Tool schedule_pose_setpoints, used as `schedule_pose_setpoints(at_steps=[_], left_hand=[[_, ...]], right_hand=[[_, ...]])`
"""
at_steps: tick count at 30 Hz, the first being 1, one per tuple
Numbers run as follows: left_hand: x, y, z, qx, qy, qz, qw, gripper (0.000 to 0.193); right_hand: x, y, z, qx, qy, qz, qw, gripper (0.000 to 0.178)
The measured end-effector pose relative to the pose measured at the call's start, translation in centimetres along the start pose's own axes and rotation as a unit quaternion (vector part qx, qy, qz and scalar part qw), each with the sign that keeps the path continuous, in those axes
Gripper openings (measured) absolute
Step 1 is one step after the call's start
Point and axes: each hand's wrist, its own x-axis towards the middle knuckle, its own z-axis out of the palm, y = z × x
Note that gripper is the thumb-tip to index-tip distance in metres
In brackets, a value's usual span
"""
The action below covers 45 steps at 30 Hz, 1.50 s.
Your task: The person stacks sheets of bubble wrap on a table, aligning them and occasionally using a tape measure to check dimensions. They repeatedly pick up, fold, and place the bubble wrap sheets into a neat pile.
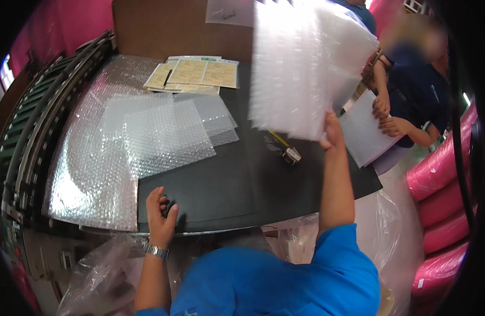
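My right hand (332,131) grips the lower right corner of a stack of bubble wrap sheets (292,73), held raised over the far right of the dark table (211,195). The stack is blurred by motion. Near the table's front edge, my left hand (161,213) hovers with fingers loosely curled and thumb apart, holding nothing. Beyond it, several loose bubble wrap sheets (171,134) overlap on the table. A larger bubble wrap sheet (89,163) covers the left side. Below the raised stack lies a tape measure (291,155) with some yellow blade out.
Yellowish printed sheets (205,72) with a dark pen (167,78) lie at the back. At right, a co-worker (419,95) rests both hands by another bubble wrap stack (366,129). A roller conveyor (39,105) runs along the left; pink wrapped rolls (442,210) stand at right.
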Motion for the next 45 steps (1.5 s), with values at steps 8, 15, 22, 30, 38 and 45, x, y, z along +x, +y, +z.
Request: schedule_pose_setpoints(at_steps=[8, 15, 22, 30, 38, 45], left_hand=[[-0.1, 0.6, 0.8, 0.101, -0.009, 0.063, 0.993, 0.029], [-0.3, 0.8, 0.9, 0.168, -0.006, 0.065, 0.984, 0.028], [-0.2, 0.8, 0.8, 0.186, -0.012, 0.097, 0.978, 0.026], [-0.3, 0.7, 1.1, 0.203, -0.003, 0.127, 0.971, 0.023], [0.0, 0.9, 0.5, 0.03, 0.049, 0.084, 0.995, 0.02], [11.0, 1.2, -7.0, 0.256, 0.163, 0.176, 0.937, 0.035]], right_hand=[[2.1, 5.1, -16.7, -0.643, 0.287, 0.122, 0.699, 0.058], [0.8, 7.5, 3.4, -0.331, -0.022, 0.074, 0.94, 0.042], [5.4, 15.4, 13.3, -0.412, -0.007, 0.202, 0.888, 0.074], [6.6, 19.8, 17.5, -0.174, -0.035, 0.355, 0.918, 0.053], [0.0, 19.2, 18.2, -0.035, -0.044, 0.244, 0.968, 0.049], [-0.6, 18.7, 16.6, 0.025, -0.076, 0.274, 0.959, 0.047]])
